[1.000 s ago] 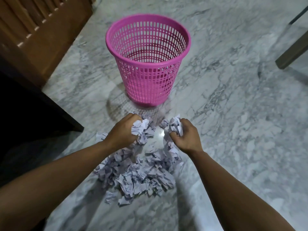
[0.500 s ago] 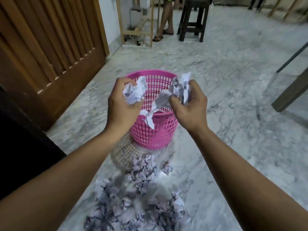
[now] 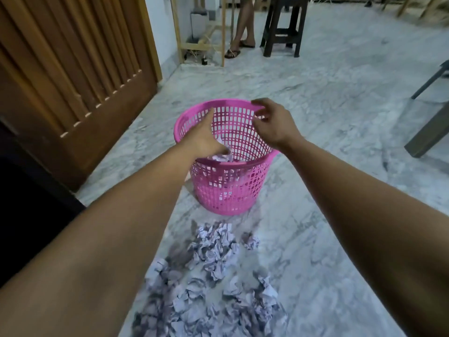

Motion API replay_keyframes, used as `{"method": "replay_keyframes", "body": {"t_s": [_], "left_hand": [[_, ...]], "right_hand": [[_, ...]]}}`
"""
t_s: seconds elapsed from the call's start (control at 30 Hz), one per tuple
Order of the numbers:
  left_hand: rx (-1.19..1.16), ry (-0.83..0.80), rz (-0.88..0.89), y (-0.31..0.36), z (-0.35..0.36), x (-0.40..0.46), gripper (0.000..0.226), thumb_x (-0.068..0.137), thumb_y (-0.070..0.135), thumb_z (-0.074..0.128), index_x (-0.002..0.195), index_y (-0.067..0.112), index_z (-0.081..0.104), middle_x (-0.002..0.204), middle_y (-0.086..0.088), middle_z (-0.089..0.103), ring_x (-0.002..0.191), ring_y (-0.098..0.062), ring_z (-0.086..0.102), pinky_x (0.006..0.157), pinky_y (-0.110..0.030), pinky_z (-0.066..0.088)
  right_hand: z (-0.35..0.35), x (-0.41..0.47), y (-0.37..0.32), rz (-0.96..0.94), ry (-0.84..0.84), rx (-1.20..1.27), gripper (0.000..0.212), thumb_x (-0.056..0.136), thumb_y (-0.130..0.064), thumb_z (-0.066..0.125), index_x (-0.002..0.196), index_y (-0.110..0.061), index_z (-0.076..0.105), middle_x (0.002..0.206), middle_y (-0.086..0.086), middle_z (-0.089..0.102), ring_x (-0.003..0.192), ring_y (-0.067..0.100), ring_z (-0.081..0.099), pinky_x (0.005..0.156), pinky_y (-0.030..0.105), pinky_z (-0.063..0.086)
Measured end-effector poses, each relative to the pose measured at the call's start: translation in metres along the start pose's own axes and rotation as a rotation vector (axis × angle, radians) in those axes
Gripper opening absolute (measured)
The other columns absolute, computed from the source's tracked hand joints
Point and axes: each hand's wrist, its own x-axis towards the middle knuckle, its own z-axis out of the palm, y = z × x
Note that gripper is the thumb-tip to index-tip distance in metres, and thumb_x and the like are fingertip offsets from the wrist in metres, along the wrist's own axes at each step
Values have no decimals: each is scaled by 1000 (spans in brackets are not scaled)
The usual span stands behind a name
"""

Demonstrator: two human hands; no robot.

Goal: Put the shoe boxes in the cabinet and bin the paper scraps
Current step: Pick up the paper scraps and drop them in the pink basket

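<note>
The marble floor (image 3: 340, 117) takes up most of the view, with wide bare room to the right of the basket and far beyond it. Along the left runs a slatted wooden door (image 3: 73, 69), its lower edge meeting the floor close to the basket's left side; nearer on the left is a dark edge too dim to identify. At far centre stand a dark stool (image 3: 283, 27) and another person's legs (image 3: 243, 27) beside a pale wooden frame (image 3: 201, 45). A grey furniture leg (image 3: 427, 132) cuts in at the right edge.

The pink basket (image 3: 230, 188) stands upright on the floor at centre, with crumpled paper visible inside. A heap of paper scraps (image 3: 213, 276) lies on the floor just near of it, apart from its base.

The left hand (image 3: 206, 139) is over the basket's near-left rim, fingers extended and loosely together, reaching down into the opening; it seems to hold nothing, though its fingertips blur against the paper below. The right hand (image 3: 272, 122) hovers over the far-right rim, fingers (image 3: 257, 103) spread and curled, empty.
</note>
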Motion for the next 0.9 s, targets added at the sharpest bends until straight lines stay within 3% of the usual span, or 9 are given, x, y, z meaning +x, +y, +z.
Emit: {"method": "replay_keyframes", "body": {"t_s": [0.07, 0.17, 0.27, 0.33, 0.43, 0.53, 0.6, 0.73, 0.9], "left_hand": [[26, -4, 25, -7, -2, -15, 116, 72, 26, 88, 160, 31, 14, 147, 2, 53, 132, -22, 52, 103, -31, 43], [164, 292, 179, -23, 0, -50, 71, 88, 33, 71, 152, 27, 39, 154, -4, 45, 145, -28, 37, 116, -41, 36], [274, 580, 417, -52, 19, -99, 28, 91, 28, 61, 114, 14, 61, 118, -8, 58, 117, -31, 49, 96, -38, 38], [229, 526, 353, -87, 45, -132, 19, 88, 28, 59, 99, 13, 57, 104, -6, 55, 104, -29, 48, 87, -36, 35], [338, 149, 168, -151, 87, -164, 45, 84, 52, 52, 116, 20, 55, 122, -4, 53, 115, -30, 48, 95, -48, 43], [528, -288, 24, -194, 113, -173, 98, 75, 78, 52, 156, 31, 24, 165, -7, 20, 150, -34, 19, 111, -61, 35], [552, -445, -49, -203, 128, -171, 119, 69, 84, 60, 159, 41, -4, 170, -3, -10, 156, -33, -6, 119, -62, 23], [642, -593, -25, -204, 158, -156, 138, 59, 85, 68, 152, 45, -25, 163, -2, -34, 151, -35, -27, 123, -58, 5], [619, -530, 25, -214, 188, -149, 138, 54, 92, 61, 157, 42, -15, 167, -2, -25, 154, -33, -17, 124, -53, 4]], "right_hand": [[-3, -23, 18, 13, 206, 184, 29, 90, -17, 60, 116, -20, 70, 93, -6, 74, 80, 7, 70, 80, 28, 58], [-3, -68, 44, 108, 441, 363, 21, 86, -10, 56, 102, -14, 69, 67, -7, 62, 59, 3, 57, 63, 22, 49], [13, -117, 85, 242, 513, 357, 19, 82, -13, 50, 91, -14, 66, 71, 4, 62, 62, 9, 54, 64, 29, 47], [34, -150, 115, 316, 424, 299, 15, 83, -16, 51, 86, -17, 65, 75, -1, 65, 67, 10, 58, 71, 38, 53], [73, -194, 147, 438, 24, 96, 19, 86, -22, 64, 104, -24, 67, 87, -3, 69, 77, 11, 64, 83, 39, 55], [115, -227, 160, 424, -450, -64, 70, 82, -50, 73, 144, -34, 45, 132, 15, 58, 120, 30, 59, 103, 44, 49], [141, -240, 158, 396, -645, -165, 104, 74, -69, 74, 158, -42, 19, 160, 19, 28, 148, 38, 30, 115, 55, 37], [181, -252, 146, 229, -804, -384, 145, 49, -95, 66, 154, -50, -23, 167, 9, -28, 152, 42, -25, 115, 76, 6], [208, -238, 152, 71, -831, -455, 152, 45, -93, 69, 154, -46, -25, 165, 11, -33, 148, 44, -32, 111, 78, -4]]}}
